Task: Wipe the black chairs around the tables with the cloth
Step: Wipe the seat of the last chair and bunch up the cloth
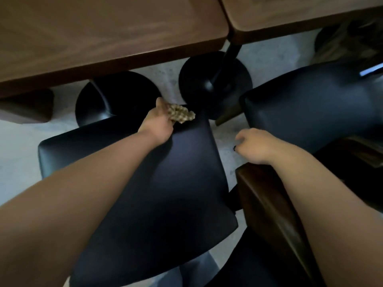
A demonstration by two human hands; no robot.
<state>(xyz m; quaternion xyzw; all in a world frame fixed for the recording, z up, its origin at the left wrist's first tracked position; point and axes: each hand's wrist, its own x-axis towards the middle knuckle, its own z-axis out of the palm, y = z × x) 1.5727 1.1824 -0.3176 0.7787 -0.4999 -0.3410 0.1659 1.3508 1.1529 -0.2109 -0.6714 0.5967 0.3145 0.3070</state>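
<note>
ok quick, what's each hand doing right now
Left hand: grips the cloth at the far edge of the chair seat.
Right hand: holds nothing, fingers loosely curled, above the floor beside the seat.

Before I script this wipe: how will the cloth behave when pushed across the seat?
The cloth looks soft and floppy: it bunches under the left hand, so it will likely crumple, not slide flat. Its waffle texture probably grips. The seat looks smooth, so resistance should be slight.

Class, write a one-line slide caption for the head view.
Left hand presses a cloth on a black chair seat's far edge; right hand hovers, holding nothing.
</note>
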